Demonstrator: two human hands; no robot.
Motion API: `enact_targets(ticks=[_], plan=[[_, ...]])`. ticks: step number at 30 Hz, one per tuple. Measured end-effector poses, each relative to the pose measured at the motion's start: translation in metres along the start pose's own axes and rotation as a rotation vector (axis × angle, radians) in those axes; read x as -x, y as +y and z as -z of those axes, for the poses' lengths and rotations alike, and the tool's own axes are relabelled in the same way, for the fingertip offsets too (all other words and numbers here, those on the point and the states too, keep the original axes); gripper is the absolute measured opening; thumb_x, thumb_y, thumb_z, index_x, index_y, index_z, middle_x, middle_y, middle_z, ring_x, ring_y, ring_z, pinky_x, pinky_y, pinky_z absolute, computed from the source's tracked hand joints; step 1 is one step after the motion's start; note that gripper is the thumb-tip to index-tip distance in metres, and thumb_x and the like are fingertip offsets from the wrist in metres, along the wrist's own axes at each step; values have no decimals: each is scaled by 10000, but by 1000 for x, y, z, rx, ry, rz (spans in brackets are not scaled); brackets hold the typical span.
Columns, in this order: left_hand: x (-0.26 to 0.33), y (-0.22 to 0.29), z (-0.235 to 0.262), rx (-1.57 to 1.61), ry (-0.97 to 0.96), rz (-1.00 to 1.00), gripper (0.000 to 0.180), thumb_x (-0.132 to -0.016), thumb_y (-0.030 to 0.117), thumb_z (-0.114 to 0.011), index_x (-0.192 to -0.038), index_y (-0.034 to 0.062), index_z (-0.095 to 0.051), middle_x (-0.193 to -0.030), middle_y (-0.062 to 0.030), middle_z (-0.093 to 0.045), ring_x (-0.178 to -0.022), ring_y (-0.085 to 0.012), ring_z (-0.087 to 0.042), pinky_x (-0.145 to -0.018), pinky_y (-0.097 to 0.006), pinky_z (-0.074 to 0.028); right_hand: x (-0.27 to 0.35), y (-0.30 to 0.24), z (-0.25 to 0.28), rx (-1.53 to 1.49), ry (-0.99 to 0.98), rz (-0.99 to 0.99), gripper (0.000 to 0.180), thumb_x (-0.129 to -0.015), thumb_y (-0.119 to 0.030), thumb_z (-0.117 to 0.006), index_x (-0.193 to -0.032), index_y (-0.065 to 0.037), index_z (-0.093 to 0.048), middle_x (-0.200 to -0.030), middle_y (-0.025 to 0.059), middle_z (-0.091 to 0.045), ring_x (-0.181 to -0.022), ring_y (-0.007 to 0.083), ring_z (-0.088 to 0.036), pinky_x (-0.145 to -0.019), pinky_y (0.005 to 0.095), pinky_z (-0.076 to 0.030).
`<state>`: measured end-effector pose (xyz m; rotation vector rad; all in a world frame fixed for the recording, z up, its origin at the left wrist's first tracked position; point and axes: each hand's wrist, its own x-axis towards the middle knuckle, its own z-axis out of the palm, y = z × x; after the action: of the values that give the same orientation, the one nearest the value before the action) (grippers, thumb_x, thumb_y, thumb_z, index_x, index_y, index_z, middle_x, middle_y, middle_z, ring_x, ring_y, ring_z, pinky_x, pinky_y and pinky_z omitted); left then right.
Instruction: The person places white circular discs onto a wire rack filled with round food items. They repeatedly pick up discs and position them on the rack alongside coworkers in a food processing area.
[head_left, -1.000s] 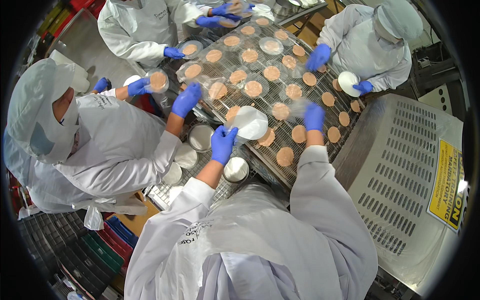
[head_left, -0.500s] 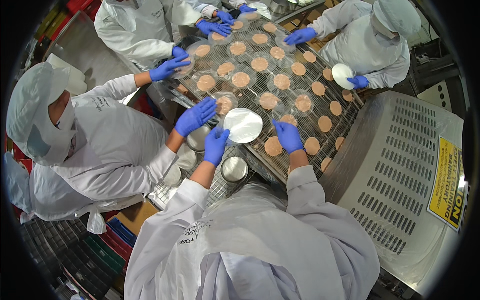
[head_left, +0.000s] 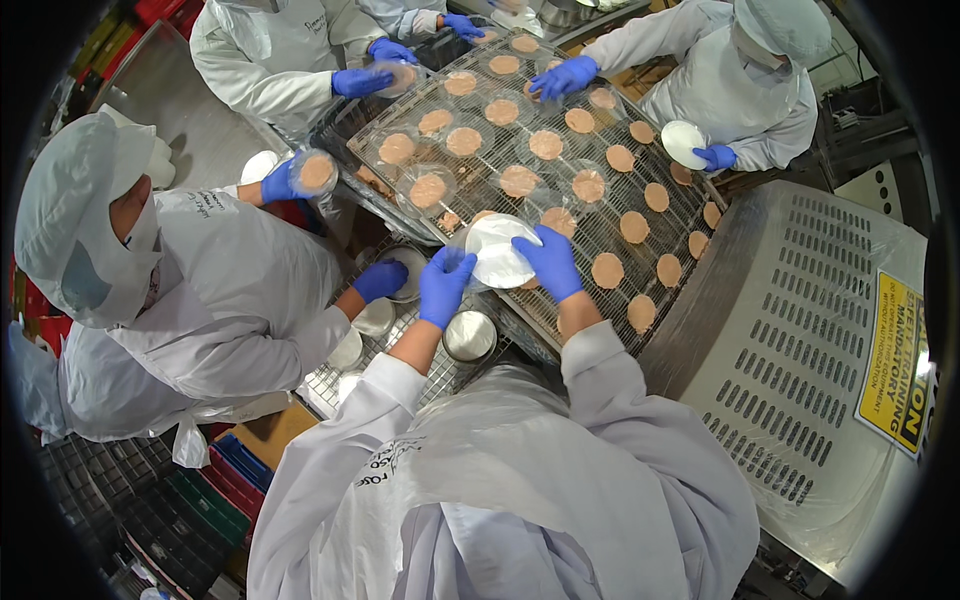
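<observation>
In front of me, over the near edge of the wire mesh conveyor (head_left: 590, 300), I hold a stack of round white sheets (head_left: 497, 262); a thin see-through rim shows at its left side. My left hand (head_left: 445, 285) grips the left edge with thumb and fingers. My right hand (head_left: 550, 262) is closed on the right edge, its fingertips lying over the top sheet. Flat round pinkish patties (head_left: 607, 270) lie in rows on the mesh. Several farther ones, such as one patty (head_left: 427, 190), have clear round film about them.
A round metal tin (head_left: 469, 337) stands on a wire rack at my left. A co-worker's gloved hand (head_left: 285, 180) holds a filmed patty there. Across the conveyor, another co-worker's hand (head_left: 712, 157) holds white discs. A slotted metal housing (head_left: 800, 350) borders the right side.
My right hand has moved left from above the mesh to the sheet stack. The patties have shifted toward me and rightward. The left co-worker has lifted a patty off the conveyor.
</observation>
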<state>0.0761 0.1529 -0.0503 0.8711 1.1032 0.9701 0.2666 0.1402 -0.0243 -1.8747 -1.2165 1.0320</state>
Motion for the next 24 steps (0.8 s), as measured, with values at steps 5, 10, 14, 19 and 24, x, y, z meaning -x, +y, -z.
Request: enact_targets(ticks=[5, 10, 14, 19, 24], plan=[[-2, -11, 5, -17, -50, 59, 126, -813, 99, -665, -876, 14, -597, -765, -2, -599, -648, -63, -527, -585, -214, -445, -7, 11, -2, 186, 170, 66, 270, -873, -250, -508, -944, -13, -614, -908, 225, -625, -808, 396, -589, -722, 441, -467], [1, -5, 11, -55, 13, 62, 136, -817, 143, -668, -850, 26, -607, -734, -1, -594, -629, -66, -517, -565, -214, -423, -56, 44, 116, 709, 276, -83, 251, -852, -208, -521, -1029, -53, -608, -1005, 190, -621, -901, 351, -589, -797, 408, -467], [7, -3, 8, -70, -1, 88, 141, -828, 146, -656, -873, 21, -609, -743, -5, -593, -636, -66, -514, -577, -214, -422, -84, 105, 168, 376, 592, -98, 277, -879, -218, -489, -1070, -48, -597, -1044, 201, -607, -911, 358, -586, -791, 409, -463], [5, -18, 10, 49, 35, 118, 227, -834, 147, -649, -992, -5, -592, -839, -30, -606, -706, -76, -538, -624, -219, -445, -64, 110, 101, 501, 155, -65, 314, -924, -221, -434, -1156, -41, -548, -1082, 227, -593, -968, 374, -577, -821, 430, -440], [-1, -14, 9, -2, 4, 169, 284, -838, 141, -643, -1054, -27, -566, -917, -50, -613, -758, -101, -560, -666, -234, -462, -24, 184, 80, 172, 428, -94, 327, -863, -151, -466, -1155, -38, -561, -1165, 177, -572, -1025, 315, -561, -886, 359, -429]])
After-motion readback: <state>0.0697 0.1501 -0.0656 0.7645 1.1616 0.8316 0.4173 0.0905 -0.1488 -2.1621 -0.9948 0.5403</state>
